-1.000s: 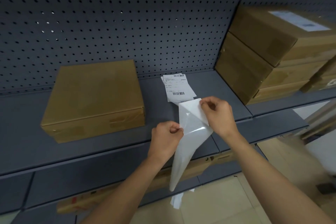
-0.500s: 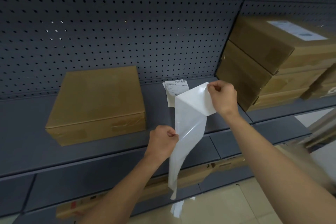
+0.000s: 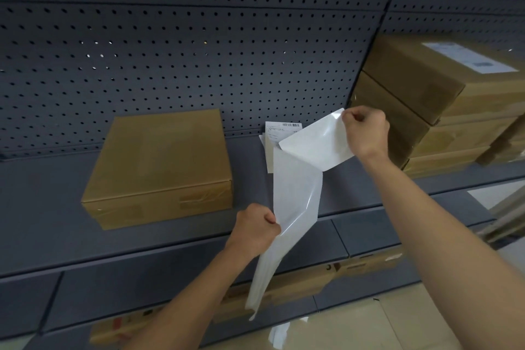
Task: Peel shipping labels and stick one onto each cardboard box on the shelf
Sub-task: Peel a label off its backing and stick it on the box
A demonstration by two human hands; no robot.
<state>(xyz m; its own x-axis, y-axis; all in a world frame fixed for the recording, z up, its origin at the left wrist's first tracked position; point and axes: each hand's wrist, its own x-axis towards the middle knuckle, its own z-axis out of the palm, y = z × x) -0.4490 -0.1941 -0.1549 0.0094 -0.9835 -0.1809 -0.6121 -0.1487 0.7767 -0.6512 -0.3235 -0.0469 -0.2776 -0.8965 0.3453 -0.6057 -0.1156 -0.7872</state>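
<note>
Peeling at the shelf (image 3: 42,207), we see a closed, taped cardboard box (image 3: 159,162), its top bare and its contents hidden. Just right of that box lie printed labels (image 3: 279,129); farther right stands a stack of boxes (image 3: 412,111), the top one bearing a stuck label (image 3: 468,57). Our right hand (image 3: 366,133), fingers curled, pinches a corner of the white label (image 3: 315,145), right of the box. Our left hand (image 3: 255,230) grips the glossy, translucent backing strip (image 3: 295,202), which joins the label and hangs below the box.
</note>
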